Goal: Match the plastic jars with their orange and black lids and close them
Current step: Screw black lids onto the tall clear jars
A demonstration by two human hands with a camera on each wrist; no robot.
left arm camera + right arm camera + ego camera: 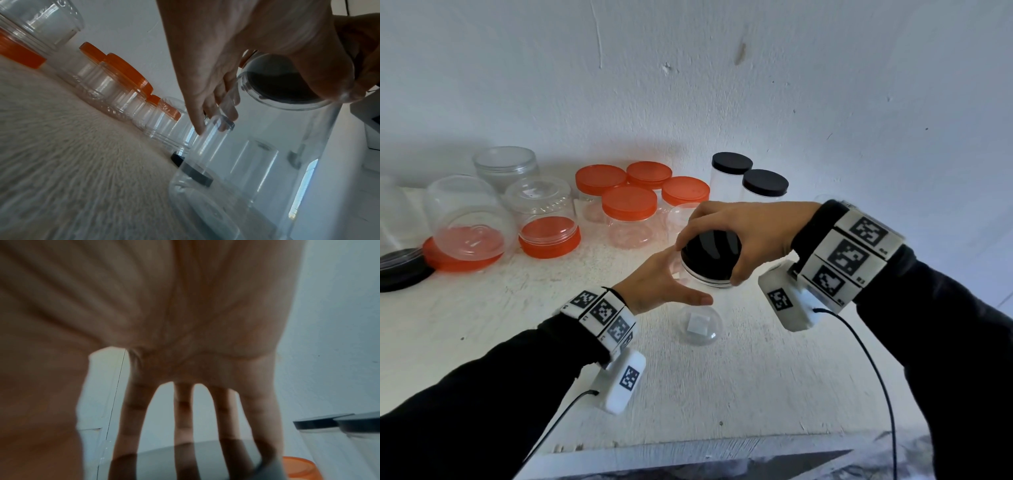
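Jars closed: four orange-lidded jars and two black-lidded jars are standing capped at the back of the tabletop.
Jars left: several clear jars at far left are sitting uncapped, upturned on orange lids; a loose black lid is lying beside them.
Jar in hand: the tall clear jar is standing mid-tabletop, its black lid apparently being seated.
Right hand: its grip is curling round that lid.
Left hand: its straight fingers are steadying the jar wall.

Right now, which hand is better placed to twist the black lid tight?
Right. The right hand already grips the black lid from above; the left hand is open beside the clear jar.
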